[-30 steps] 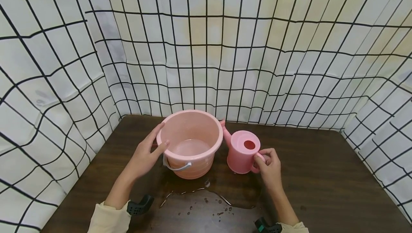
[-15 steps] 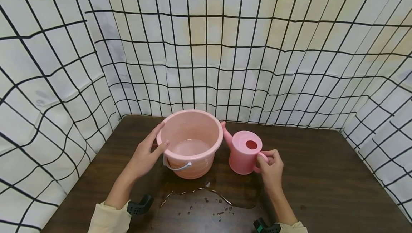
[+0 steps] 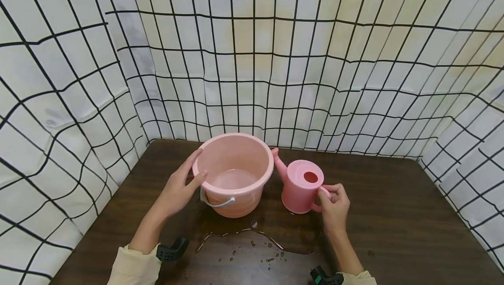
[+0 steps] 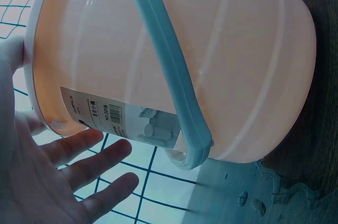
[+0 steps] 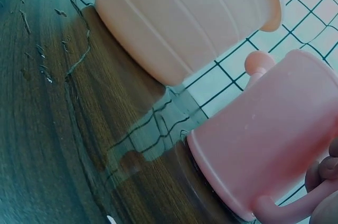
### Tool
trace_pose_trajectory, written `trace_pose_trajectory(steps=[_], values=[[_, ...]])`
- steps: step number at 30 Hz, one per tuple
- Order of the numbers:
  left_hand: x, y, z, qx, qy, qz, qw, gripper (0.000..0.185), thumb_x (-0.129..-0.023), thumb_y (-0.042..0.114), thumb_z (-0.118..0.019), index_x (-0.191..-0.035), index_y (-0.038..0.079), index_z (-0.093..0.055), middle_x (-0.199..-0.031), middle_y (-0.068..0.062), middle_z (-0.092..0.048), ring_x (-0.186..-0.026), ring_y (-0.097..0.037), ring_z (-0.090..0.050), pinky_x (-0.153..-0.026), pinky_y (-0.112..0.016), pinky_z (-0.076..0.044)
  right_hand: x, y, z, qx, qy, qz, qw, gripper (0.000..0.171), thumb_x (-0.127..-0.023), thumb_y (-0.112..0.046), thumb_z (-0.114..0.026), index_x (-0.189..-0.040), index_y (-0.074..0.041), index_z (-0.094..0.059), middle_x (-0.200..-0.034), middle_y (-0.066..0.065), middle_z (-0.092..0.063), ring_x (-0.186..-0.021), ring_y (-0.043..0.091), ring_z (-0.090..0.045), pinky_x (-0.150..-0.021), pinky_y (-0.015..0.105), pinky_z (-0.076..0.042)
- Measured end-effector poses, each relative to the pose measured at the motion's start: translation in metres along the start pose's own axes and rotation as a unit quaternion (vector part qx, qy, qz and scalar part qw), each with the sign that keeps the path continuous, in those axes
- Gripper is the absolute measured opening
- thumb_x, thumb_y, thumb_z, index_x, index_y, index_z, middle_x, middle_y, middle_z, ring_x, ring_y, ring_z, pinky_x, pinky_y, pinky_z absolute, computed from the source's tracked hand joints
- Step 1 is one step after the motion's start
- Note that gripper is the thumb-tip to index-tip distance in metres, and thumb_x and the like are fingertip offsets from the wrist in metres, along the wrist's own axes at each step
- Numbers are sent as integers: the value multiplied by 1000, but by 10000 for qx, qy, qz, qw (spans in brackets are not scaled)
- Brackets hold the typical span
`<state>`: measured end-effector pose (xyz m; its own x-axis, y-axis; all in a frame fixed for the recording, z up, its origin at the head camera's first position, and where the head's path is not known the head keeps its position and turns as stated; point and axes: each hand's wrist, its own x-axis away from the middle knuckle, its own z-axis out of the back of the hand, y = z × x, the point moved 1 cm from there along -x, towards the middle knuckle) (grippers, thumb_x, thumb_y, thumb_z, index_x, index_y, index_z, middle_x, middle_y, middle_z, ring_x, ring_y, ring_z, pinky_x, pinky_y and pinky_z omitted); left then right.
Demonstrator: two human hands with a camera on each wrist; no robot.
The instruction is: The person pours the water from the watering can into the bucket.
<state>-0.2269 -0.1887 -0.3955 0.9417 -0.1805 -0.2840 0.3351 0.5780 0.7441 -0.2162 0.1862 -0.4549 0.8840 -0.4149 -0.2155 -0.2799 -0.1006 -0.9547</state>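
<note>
A pink bucket [image 3: 235, 175] with a pale grey bail handle [image 4: 169, 76] stands on the dark wooden table [image 3: 393, 219], a little water in its bottom. My left hand [image 3: 179, 186] rests against its left side, fingers straight and thumb at the rim; the left wrist view shows the spread fingers [image 4: 79, 168] beside the bucket wall [image 4: 211, 28]. Just right of the bucket sits a pink watering can [image 3: 301, 186], its spout pointing at the bucket rim. My right hand [image 3: 334, 204] grips the can's side handle, fingers curled round it [image 5: 323, 171]. The can [image 5: 269, 145] stands upright on the table.
A puddle with scattered drops [image 3: 252, 245] lies on the table in front of the bucket and can, and it shows as a wet sheen [image 5: 132, 145] in the right wrist view. White cloth with a black grid [image 3: 252, 57] walls the table at the back and both sides.
The watering can and my right hand have shifted slightly to the right, away from the bucket. The left hand and bucket have stayed put.
</note>
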Motion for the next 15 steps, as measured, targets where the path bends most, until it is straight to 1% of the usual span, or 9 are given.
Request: trace_pose_trajectory(steps=[6,15], values=[[-1,1,0,1,-14,40,10000,63,-99,36,-49,-155,24,-21,-154,-15,-34,-118,-35,-54,-95,-58,-47,0,0,1,49,150,-11,9999,9,-86,8,-58,-90,2,-52,-66,-1,-65,-61,6,-66,-48,39,-55],[0,0,0,29,-9,40,10000,63,-99,35,-49,-155,24,-21,-154,-15,-35,-119,-36,-54,-96,-58,-47,1,1,3,16,340,24,9994,11,-86,8,-59,-88,-2,-53,-68,-2,-65,-60,6,-65,-47,38,-54]])
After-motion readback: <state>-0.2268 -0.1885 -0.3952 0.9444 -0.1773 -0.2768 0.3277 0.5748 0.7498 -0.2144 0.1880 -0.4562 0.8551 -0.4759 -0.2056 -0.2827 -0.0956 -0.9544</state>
